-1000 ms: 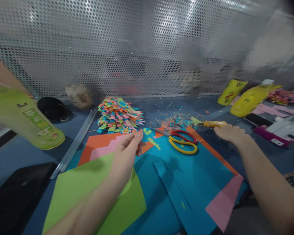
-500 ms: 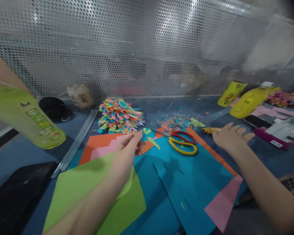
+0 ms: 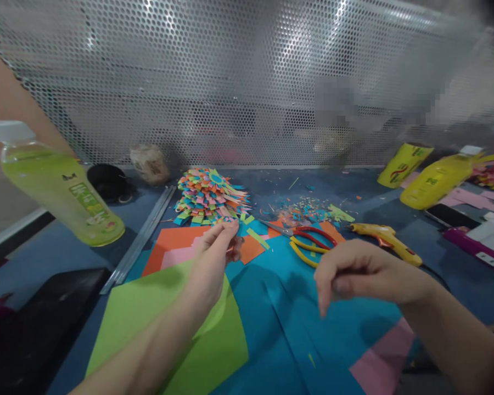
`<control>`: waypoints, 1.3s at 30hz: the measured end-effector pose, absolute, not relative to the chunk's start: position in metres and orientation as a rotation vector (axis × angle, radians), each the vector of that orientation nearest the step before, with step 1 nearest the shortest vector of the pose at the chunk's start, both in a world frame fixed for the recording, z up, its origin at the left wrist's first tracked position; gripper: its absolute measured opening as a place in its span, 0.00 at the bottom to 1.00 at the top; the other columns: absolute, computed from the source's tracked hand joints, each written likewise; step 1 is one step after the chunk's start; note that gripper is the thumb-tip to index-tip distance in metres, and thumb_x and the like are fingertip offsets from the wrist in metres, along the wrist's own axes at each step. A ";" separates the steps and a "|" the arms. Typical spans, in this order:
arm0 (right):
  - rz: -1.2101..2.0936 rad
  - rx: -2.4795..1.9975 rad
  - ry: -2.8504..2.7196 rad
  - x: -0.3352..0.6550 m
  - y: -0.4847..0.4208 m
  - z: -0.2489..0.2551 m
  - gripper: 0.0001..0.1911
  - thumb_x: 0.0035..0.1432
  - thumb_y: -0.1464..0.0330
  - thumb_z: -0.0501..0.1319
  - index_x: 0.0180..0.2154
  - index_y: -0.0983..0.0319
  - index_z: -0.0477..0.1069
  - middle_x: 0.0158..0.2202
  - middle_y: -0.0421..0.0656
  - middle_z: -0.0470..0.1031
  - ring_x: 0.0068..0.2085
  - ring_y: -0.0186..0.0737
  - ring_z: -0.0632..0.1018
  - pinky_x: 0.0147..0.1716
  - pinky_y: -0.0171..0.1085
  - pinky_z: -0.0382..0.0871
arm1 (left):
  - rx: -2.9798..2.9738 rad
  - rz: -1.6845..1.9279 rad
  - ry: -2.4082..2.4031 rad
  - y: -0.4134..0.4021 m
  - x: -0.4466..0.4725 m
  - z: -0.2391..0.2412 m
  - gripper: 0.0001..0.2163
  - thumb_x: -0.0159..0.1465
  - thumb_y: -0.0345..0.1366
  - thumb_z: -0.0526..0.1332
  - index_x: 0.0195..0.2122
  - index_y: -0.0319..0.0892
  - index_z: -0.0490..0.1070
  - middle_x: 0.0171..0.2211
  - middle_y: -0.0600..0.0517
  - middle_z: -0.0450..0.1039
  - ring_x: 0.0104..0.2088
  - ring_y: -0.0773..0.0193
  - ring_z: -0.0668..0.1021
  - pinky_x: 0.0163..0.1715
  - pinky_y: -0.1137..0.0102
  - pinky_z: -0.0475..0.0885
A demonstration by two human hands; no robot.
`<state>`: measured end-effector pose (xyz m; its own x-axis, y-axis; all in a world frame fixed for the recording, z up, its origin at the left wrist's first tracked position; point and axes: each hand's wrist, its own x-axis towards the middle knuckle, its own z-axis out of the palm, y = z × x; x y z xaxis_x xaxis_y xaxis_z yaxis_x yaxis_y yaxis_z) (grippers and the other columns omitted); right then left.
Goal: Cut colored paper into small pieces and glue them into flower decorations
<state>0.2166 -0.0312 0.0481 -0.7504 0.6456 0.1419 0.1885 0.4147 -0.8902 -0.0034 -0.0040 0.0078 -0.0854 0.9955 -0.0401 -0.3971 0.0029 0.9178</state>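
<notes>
My left hand (image 3: 214, 255) is raised over the orange paper (image 3: 177, 241) with its fingertips pinched on a small multicoloured paper piece (image 3: 230, 222), just in front of the pile of folded colourful paper strips (image 3: 208, 195). Above the blue paper sheet (image 3: 288, 296) hovers my right hand (image 3: 362, 274), fingers curled downward with nothing visible in them. Red and yellow scissors (image 3: 308, 244) lie on the blue sheet between the hands. A yellow glue gun (image 3: 385, 238) rests to the right of the scissors.
A green drink bottle (image 3: 61, 186) stands at the left, with a black pad (image 3: 37, 318) in front of it. A green sheet (image 3: 164, 323) and pink sheet (image 3: 382, 356) lie near me. Yellow bottles (image 3: 436, 175) and a phone (image 3: 448, 216) sit at right. Perforated metal screen (image 3: 247, 82) behind.
My right hand has let go of the glue gun area at the far right and drawn back toward me over the blue sheet, fingers curling down. My left hand stays pinched in place.
</notes>
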 end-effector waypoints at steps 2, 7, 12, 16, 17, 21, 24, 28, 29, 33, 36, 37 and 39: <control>1.160 -0.765 -1.991 0.212 -0.020 0.041 0.17 0.65 0.62 0.47 0.40 0.61 0.73 0.17 0.35 0.62 0.17 0.30 0.62 0.18 0.31 0.60 | 0.831 1.407 0.974 -0.003 -0.004 0.007 0.13 0.48 0.41 0.69 0.21 0.40 0.66 0.17 0.59 0.61 0.19 0.73 0.65 0.17 0.77 0.58; 0.642 -1.129 -2.044 0.183 0.008 0.023 0.30 0.63 0.71 0.45 0.65 0.58 0.44 0.45 0.48 0.69 0.31 0.35 0.69 0.30 0.36 0.65 | 0.831 1.385 0.991 -0.003 -0.006 0.007 0.14 0.51 0.43 0.67 0.21 0.40 0.66 0.17 0.58 0.61 0.19 0.73 0.65 0.18 0.77 0.59; 0.649 -1.101 -2.392 0.174 -0.003 0.020 0.13 0.53 0.74 0.55 0.33 0.62 0.78 0.25 0.45 0.75 0.27 0.39 0.72 0.29 0.37 0.63 | 0.898 1.433 1.036 -0.001 -0.014 0.011 0.14 0.51 0.43 0.67 0.19 0.40 0.65 0.16 0.59 0.59 0.19 0.73 0.64 0.20 0.76 0.59; 1.093 -0.797 -2.297 0.191 -0.014 0.018 0.13 0.57 0.72 0.55 0.37 0.57 0.78 0.26 0.40 0.75 0.26 0.33 0.71 0.24 0.31 0.62 | 0.995 1.425 1.071 0.001 -0.017 0.009 0.14 0.52 0.43 0.66 0.19 0.39 0.67 0.16 0.58 0.60 0.20 0.73 0.64 0.22 0.75 0.59; 1.162 -0.781 -2.125 0.194 -0.014 0.016 0.14 0.57 0.71 0.56 0.42 0.56 0.77 0.26 0.39 0.74 0.25 0.32 0.70 0.23 0.30 0.62 | 1.015 1.412 1.075 0.001 -0.017 0.008 0.14 0.53 0.43 0.66 0.19 0.40 0.67 0.16 0.58 0.61 0.20 0.73 0.64 0.22 0.75 0.58; 1.100 -0.983 -1.836 0.197 -0.009 0.009 0.30 0.60 0.71 0.53 0.63 0.51 0.52 0.23 0.34 0.64 0.22 0.31 0.65 0.20 0.30 0.58 | 1.075 1.363 1.074 -0.001 -0.014 0.007 0.14 0.55 0.44 0.64 0.20 0.41 0.66 0.16 0.59 0.59 0.20 0.72 0.64 0.23 0.74 0.59; 0.952 -1.148 -2.100 0.192 -0.008 0.008 0.23 0.57 0.72 0.56 0.55 0.55 0.66 0.21 0.35 0.65 0.22 0.31 0.64 0.20 0.31 0.55 | 1.129 1.353 1.067 -0.005 -0.012 0.011 0.14 0.55 0.43 0.63 0.19 0.41 0.64 0.16 0.59 0.58 0.20 0.72 0.64 0.23 0.74 0.59; 1.289 -0.820 -2.117 0.193 -0.013 0.009 0.09 0.56 0.70 0.59 0.35 0.57 0.79 0.23 0.38 0.69 0.22 0.30 0.66 0.20 0.31 0.58 | 1.206 1.354 1.067 -0.008 -0.011 0.014 0.14 0.56 0.42 0.62 0.18 0.41 0.64 0.17 0.58 0.59 0.20 0.71 0.63 0.23 0.74 0.57; 1.412 -0.707 -2.017 0.194 -0.014 0.008 0.11 0.57 0.70 0.59 0.39 0.54 0.78 0.23 0.38 0.69 0.21 0.29 0.66 0.19 0.30 0.58 | 1.217 1.352 1.068 -0.009 -0.010 0.013 0.14 0.57 0.42 0.61 0.18 0.41 0.64 0.16 0.58 0.59 0.20 0.71 0.63 0.23 0.74 0.57; 1.508 -0.567 -1.702 0.199 -0.013 0.007 0.25 0.60 0.71 0.57 0.57 0.44 0.62 0.23 0.33 0.65 0.21 0.28 0.66 0.22 0.29 0.61 | 1.250 1.336 1.072 -0.011 -0.007 0.012 0.13 0.57 0.42 0.60 0.19 0.41 0.64 0.16 0.58 0.60 0.20 0.71 0.63 0.23 0.74 0.57; 1.353 -0.837 -1.840 0.195 -0.011 0.004 0.29 0.62 0.72 0.53 0.62 0.49 0.52 0.25 0.34 0.64 0.25 0.29 0.67 0.25 0.30 0.61 | 1.277 1.345 1.093 -0.013 -0.006 0.014 0.13 0.57 0.42 0.60 0.19 0.41 0.64 0.16 0.58 0.60 0.20 0.71 0.63 0.23 0.74 0.57; 1.284 -0.933 -1.939 0.193 -0.011 0.004 0.28 0.62 0.72 0.53 0.62 0.52 0.52 0.26 0.34 0.64 0.25 0.30 0.66 0.25 0.30 0.60 | 1.284 1.356 1.106 -0.012 -0.006 0.015 0.13 0.58 0.41 0.60 0.19 0.41 0.64 0.16 0.58 0.60 0.21 0.70 0.64 0.23 0.74 0.58; 1.159 -1.052 -2.133 0.190 -0.010 0.002 0.24 0.61 0.72 0.52 0.59 0.56 0.57 0.26 0.35 0.63 0.26 0.31 0.65 0.24 0.31 0.58 | 1.291 1.381 1.137 -0.011 -0.007 0.017 0.13 0.58 0.41 0.59 0.19 0.41 0.64 0.16 0.57 0.60 0.21 0.70 0.64 0.23 0.73 0.58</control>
<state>0.1898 -0.0102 0.0017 -0.5826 0.8109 0.0560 0.3942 0.3421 -0.8530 -0.0066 -0.0114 0.0167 -0.0474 0.9845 0.1690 -0.0232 -0.1702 0.9851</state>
